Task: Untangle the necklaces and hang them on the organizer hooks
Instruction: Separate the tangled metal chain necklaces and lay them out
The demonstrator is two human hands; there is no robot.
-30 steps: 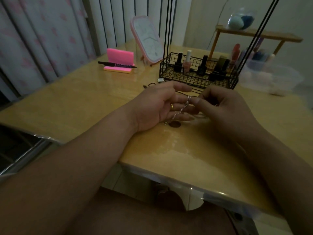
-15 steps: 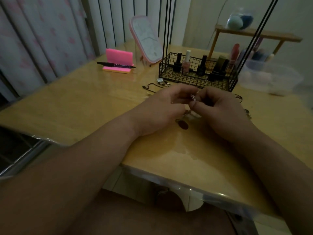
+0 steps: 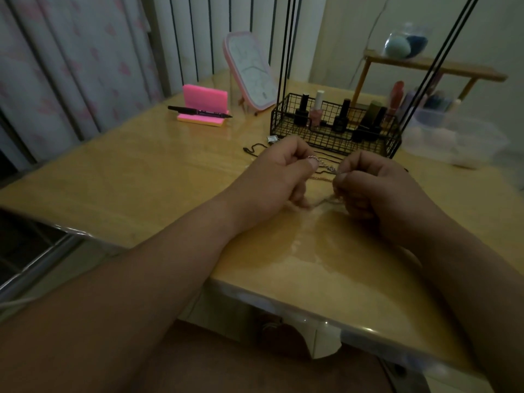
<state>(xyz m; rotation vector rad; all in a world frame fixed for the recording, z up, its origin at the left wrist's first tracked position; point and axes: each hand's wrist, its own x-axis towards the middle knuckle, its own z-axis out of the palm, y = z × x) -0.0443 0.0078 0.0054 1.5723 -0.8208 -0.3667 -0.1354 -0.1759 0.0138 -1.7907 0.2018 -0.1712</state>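
Necklace chain (image 3: 326, 165), silver and fine-linked, is what we see stretched short between two hands, raised a little above the table (image 3: 141, 188) near its middle. From the head camera, the left hand (image 3: 280, 177) has its thumb and forefinger pinched on one end of that chain, with its other fingers curled into the palm. The right hand (image 3: 377, 188) pinches the other end the same way, its fingers folded in tight. The two hands sit close together, knuckles up, with only the short run of chain between them.

Below the chain we make out a thin gold strand (image 3: 321, 178) lying on the table between the hands. More links hang under the hands, but they are too blurred for us to follow.

Just beyond the hands stands the wire organizer (image 3: 334, 137), a black mesh basket with thin black rods (image 3: 285, 52) rising from it out of the top of the view. Small bottles (image 3: 316, 109) stand upright inside the basket. A black cord (image 3: 255, 148) lies on the table to the left of the basket, beside a small silver piece (image 3: 272, 140).

Further left we see a pink note holder (image 3: 204, 102) with a black pen (image 3: 198, 111) lying across its front, and a pink-rimmed mirror (image 3: 249, 72) tilted back behind it. A clear plastic box (image 3: 459, 143) sits to the right of the organizer, under a wooden shelf (image 3: 433, 69).
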